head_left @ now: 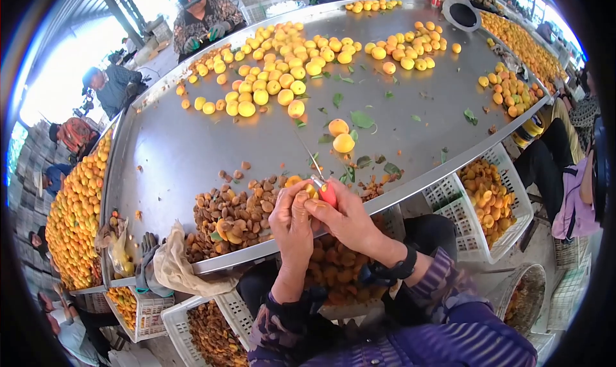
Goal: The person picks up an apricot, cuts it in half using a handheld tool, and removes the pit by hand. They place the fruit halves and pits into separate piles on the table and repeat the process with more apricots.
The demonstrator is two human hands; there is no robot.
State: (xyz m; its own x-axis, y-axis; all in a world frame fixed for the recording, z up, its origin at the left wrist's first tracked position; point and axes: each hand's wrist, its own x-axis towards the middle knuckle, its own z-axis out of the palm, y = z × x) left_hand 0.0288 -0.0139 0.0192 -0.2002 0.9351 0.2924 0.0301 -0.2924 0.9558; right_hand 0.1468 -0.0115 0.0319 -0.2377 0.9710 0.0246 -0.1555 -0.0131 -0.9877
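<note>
Both hands meet above the near edge of the metal table (231, 148). My right hand (353, 217) grips a small knife by its red handle (327, 193), its thin blade pointing away over the table. Between the fingers of my left hand (294, 222) is an apricot (310, 190), partly hidden by the fingers. A heap of brown apricot pits (236, 208) lies to the left of my hands, with a few orange pieces on it. Two whole apricots (343, 143) rest beyond the knife. Below my forearms, a container of apricot halves (339, 266) is partly covered.
Many apricots (269, 73) spread over the table's far half, among loose leaves (361, 119). White plastic crates (524, 208) of halves and pits stand below the edge. A cloth (175, 266) and a grey glove (147, 261) lie at the left corner. Several people sit around.
</note>
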